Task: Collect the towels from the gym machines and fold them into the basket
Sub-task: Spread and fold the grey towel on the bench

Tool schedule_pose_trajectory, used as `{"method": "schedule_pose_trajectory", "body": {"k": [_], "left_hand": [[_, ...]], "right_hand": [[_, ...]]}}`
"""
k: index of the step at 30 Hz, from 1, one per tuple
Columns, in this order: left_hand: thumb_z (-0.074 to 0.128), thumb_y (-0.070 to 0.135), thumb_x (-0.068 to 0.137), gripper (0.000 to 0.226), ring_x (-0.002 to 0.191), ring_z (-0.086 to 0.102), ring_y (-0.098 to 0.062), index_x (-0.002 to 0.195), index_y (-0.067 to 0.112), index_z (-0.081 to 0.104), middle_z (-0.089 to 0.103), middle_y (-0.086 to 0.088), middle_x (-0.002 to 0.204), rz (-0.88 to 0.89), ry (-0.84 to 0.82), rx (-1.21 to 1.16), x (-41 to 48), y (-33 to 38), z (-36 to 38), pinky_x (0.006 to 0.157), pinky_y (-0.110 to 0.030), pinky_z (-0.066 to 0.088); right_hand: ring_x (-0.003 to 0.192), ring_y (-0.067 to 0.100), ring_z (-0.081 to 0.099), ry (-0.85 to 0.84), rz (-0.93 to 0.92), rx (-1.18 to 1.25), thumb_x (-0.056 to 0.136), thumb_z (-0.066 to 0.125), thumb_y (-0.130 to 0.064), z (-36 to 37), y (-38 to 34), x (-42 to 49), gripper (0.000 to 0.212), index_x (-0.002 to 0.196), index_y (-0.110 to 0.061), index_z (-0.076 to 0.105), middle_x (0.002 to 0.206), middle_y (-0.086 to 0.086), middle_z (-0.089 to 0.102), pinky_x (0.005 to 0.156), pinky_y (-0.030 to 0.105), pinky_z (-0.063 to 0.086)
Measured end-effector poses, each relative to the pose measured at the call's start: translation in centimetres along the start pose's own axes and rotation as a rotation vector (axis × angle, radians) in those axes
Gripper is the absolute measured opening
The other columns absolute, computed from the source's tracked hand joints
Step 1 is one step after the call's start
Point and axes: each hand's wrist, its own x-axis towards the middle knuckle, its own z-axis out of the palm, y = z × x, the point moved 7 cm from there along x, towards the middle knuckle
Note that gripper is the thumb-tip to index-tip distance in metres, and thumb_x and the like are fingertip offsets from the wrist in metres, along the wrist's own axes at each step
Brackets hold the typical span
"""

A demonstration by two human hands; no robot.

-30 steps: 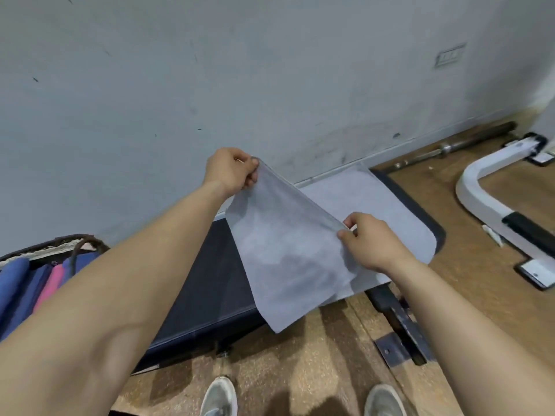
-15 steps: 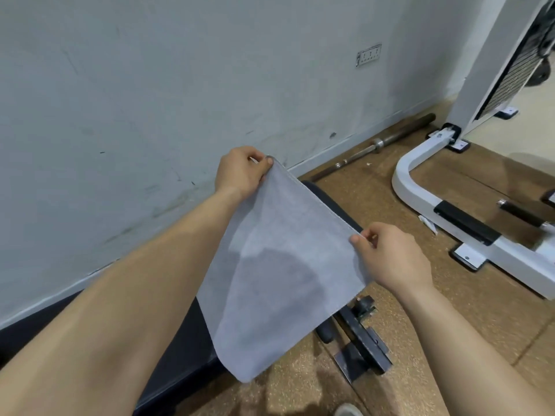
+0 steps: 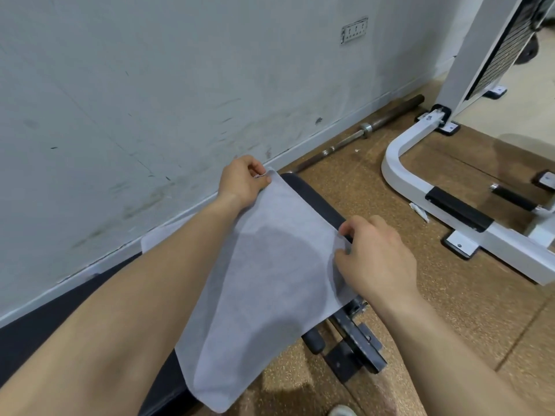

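Gym towel [image 3: 270,280] in mid-collection: seen from just past the tip of a pale shoe [image 3: 341,411] on the speckled brown floor [image 3: 450,310], a person holds the thin, pale grey sheet stretched over the end of a black padded bench [image 3: 312,196], whose steel foot [image 3: 357,352] shows just below the cloth's right edge. The right hand [image 3: 375,256], fingers curled, pinches the towel's nearer upper corner. The left hand [image 3: 243,181], farther out toward the wall [image 3: 150,85], pinches the opposite corner between thumb and fingers, so the top edge runs taut between them while the rest hangs smooth and unwrinkled to a rounded lower corner. The fabric looks light and slightly see-through, with a darker patch showing in its middle; whether it is one layer or already doubled cannot be told. By the look of it this towel is off its machine and the folding is at hand rather than finished; the basket is out of view, so stowing is yet to come. A pale strip of cloth [image 3: 159,237] beyond the left forearm may be another towel. Farther off, a barbell bar [image 3: 365,128] lies along the foot of the scuffed wall, beside a white machine frame [image 3: 392,166].
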Motion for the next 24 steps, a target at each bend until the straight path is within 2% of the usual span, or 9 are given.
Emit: {"method": "schedule_pose_trajectory", "body": {"k": [2,6,10,13,16,18,21,22,24], "left_hand": [[0.08,0.022,0.08,0.018,0.068,0.056,-0.012,0.076,0.025,0.063,0.06,0.007,0.073,0.019,0.017,-0.078,-1.0,0.6,-0.7,0.066,-0.024,0.048],[0.08,0.018,0.082,0.009,0.064,0.057,0.001,0.081,0.019,0.071,0.066,0.008,0.075,0.076,0.025,-0.198,-5.8,2.2,-3.4,0.061,-0.005,0.041],[0.075,0.009,0.085,0.011,0.065,0.061,0.009,0.084,0.019,0.073,0.069,0.013,0.075,0.076,-0.027,-0.32,-12.8,2.6,-6.0,0.067,-0.009,0.044],[0.074,0.008,0.086,0.015,0.076,0.067,0.0,0.087,0.023,0.076,0.074,0.011,0.081,0.1,-0.039,-0.333,-17.9,2.1,-7.9,0.073,-0.015,0.049],[0.076,0.01,0.085,0.015,0.077,0.069,-0.009,0.088,0.024,0.078,0.075,0.007,0.087,0.095,-0.025,-0.358,-22.0,1.9,-9.7,0.073,-0.02,0.053],[0.076,0.011,0.084,0.012,0.079,0.07,-0.012,0.088,0.023,0.078,0.076,0.008,0.087,0.068,-0.006,-0.366,-24.0,1.7,-10.7,0.074,-0.021,0.055],[0.079,0.009,0.08,0.016,0.079,0.069,-0.013,0.09,0.02,0.072,0.074,0.005,0.085,-0.013,0.073,-0.43,-25.8,0.3,-12.2,0.071,-0.02,0.054],[0.082,0.01,0.078,0.021,0.078,0.069,-0.012,0.09,0.021,0.069,0.073,0.003,0.084,-0.043,0.101,-0.465,-26.0,-0.3,-12.7,0.07,-0.019,0.053],[0.086,0.016,0.075,0.026,0.077,0.069,-0.012,0.091,0.022,0.066,0.073,0.002,0.084,-0.061,0.129,-0.499,-26.1,-1.2,-13.5,0.069,-0.019,0.053]], "right_hand": [[0.11,0.024,0.051,-0.001,-0.02,0.025,0.088,0.06,-0.028,0.0,-0.7,0.0,0.033,0.121,-0.03,0.057,0.113,-0.003,0.051,0.081,0.037,0.045],[0.119,0.023,0.048,-0.04,-0.076,0.169,0.092,0.059,-0.036,0.2,-2.7,-0.1,0.032,0.123,-0.028,0.057,0.121,-0.003,0.05,0.095,0.042,0.046],[0.129,0.02,0.04,-0.023,-0.263,0.291,0.095,0.057,-0.041,-0.6,-5.7,-1.0,0.043,0.136,-0.031,0.051,0.138,-0.005,0.045,0.103,0.038,0.041],[0.13,0.015,0.036,-0.06,-0.414,0.346,0.095,0.055,-0.048,-1.1,-8.4,-2.7,0.045,0.138,-0.036,0.051,0.141,-0.012,0.044,0.106,0.037,0.036],[0.114,0.004,0.053,-0.167,-0.522,0.431,0.094,0.057,-0.051,-0.4,-10.9,-4.7,0.029,0.12,-0.041,0.063,0.118,-0.022,0.061,0.1,0.039,0.044],[0.094,-0.003,0.06,-0.231,-0.544,0.516,0.089,0.065,-0.05,0.0,-12.2,-5.9,0.024,0.11,-0.039,0.067,0.097,-0.022,0.067,0.086,0.027,0.049],[0.079,-0.008,0.061,-0.318,-0.532,0.582,0.076,0.08,-0.049,0.3,-13.7,-7.0,0.037,0.109,-0.038,0.066,0.087,-0.017,0.069,0.068,0.012,0.043],[0.077,-0.007,0.062,-0.333,-0.544,0.578,0.074,0.083,-0.048,0.3,-14.1,-7.1,0.037,0.106,-0.036,0.069,0.086,-0.015,0.07,0.068,0.013,0.044],[0.079,0.001,0.066,-0.372,-0.579,0.588,0.075,0.083,-0.047,0.4,-14.9,-7.3,0.027,0.096,-0.032,0.074,0.084,-0.009,0.073,0.073,0.026,0.053]]}}
